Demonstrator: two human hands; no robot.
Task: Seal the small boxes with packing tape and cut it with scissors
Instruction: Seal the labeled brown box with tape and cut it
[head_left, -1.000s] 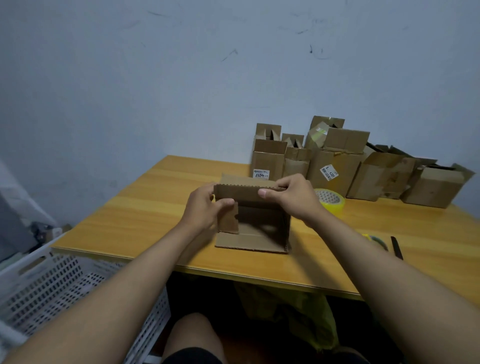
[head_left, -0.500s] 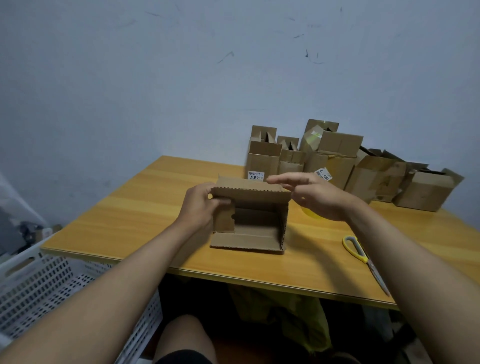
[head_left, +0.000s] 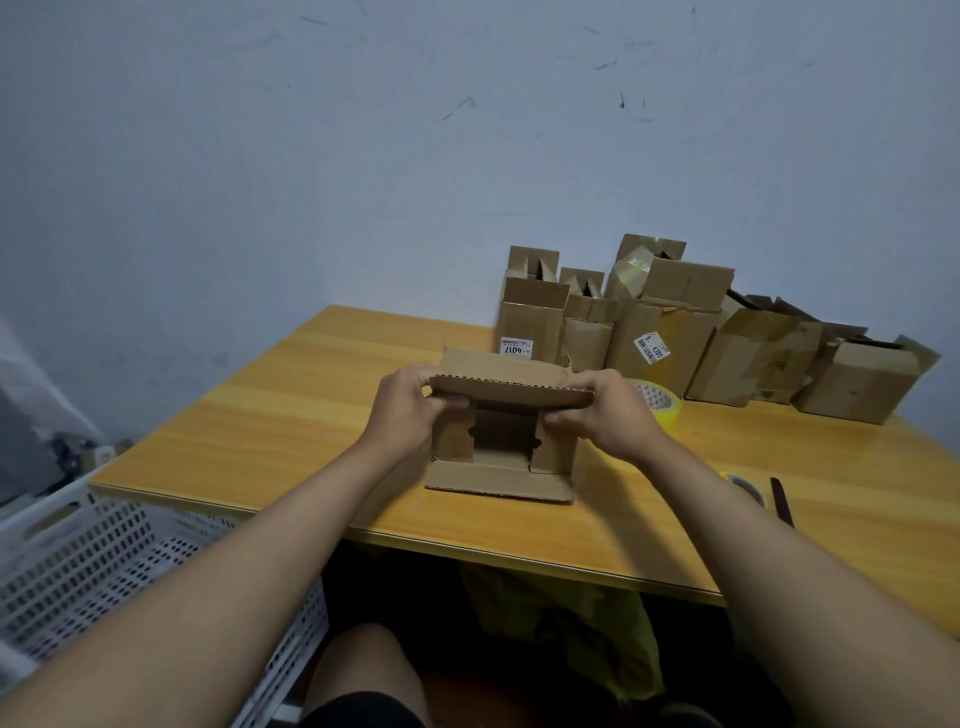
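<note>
In the middle of the frame a small box (head_left: 501, 447) lies on its side on the yellow bench (head_left: 291, 415), its open end facing the camera; the left hand (head_left: 402, 415) and the right hand (head_left: 605, 415) each pinch the top flap (head_left: 511, 389), fingers clamped on it; a tape roll (head_left: 658, 402) sits just right of the right hand; scissors (head_left: 779, 499) lie at the right edge; more boxes (head_left: 670, 332) stand against the wall behind.

The light is dim and even, with a bluish cast on the wall (head_left: 311, 182). Soft shadows fall under the fingers (head_left: 452, 401) onto the desk (head_left: 260, 431). Below it is nearly black. Edges bend outward; details look soft.
</note>
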